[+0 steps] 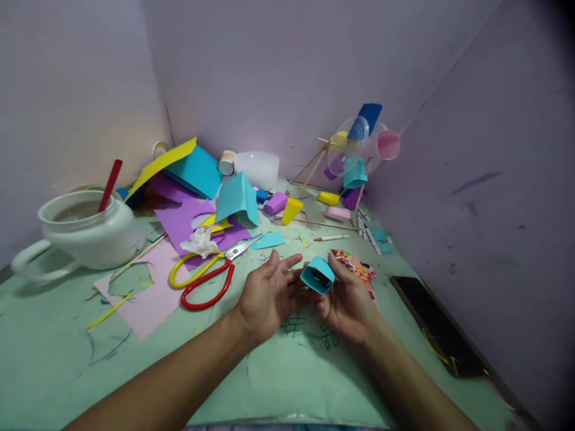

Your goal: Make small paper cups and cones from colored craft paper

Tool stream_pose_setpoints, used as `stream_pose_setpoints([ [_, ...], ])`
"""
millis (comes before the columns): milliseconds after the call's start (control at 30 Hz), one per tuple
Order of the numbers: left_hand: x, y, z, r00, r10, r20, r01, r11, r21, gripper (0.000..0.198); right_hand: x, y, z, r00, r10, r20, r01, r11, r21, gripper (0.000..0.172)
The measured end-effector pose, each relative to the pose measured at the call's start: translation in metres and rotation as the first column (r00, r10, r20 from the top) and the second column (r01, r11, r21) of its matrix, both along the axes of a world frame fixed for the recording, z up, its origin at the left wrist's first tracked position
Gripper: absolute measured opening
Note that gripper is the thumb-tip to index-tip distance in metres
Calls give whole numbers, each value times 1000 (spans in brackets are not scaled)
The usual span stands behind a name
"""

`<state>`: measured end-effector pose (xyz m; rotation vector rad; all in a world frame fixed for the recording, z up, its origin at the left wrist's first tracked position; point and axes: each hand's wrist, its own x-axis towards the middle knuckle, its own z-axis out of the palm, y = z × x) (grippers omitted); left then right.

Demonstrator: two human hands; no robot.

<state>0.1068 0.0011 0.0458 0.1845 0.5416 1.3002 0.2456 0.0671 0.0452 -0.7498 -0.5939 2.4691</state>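
- Head view, left: white mug [103, 233] with red stick [110, 187], standing on the desk [287, 395].
- Pink paper [157, 305]; scissors [229, 262] at its right.
- Left hand [267, 296]: fingers loosely spread; contact with tube cannot be told.
- Blue paper tube [321, 266]: between the hands, open end facing near.
- Right hand [348, 305]: thumb and fingers pinching the tube's right side.
- Dark phone [438, 323]: lying right, near the wall [485, 215].

Lilac walls [287, 72], pale green tabletop [278, 389]
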Motion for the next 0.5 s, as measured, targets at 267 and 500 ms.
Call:
stream_pose_setpoints([
  [267, 9, -7, -3, 958, 181, -221, -145, 974, 172, 44, -2, -1, -1, 999, -53, 8, 53, 999, 1, 31],
  [500, 3, -4, 4, 974, 181, -138, -178, 983, 34, 46, -11, -16, 5, 946, -301, 124, 246, 910, 334, 29],
])
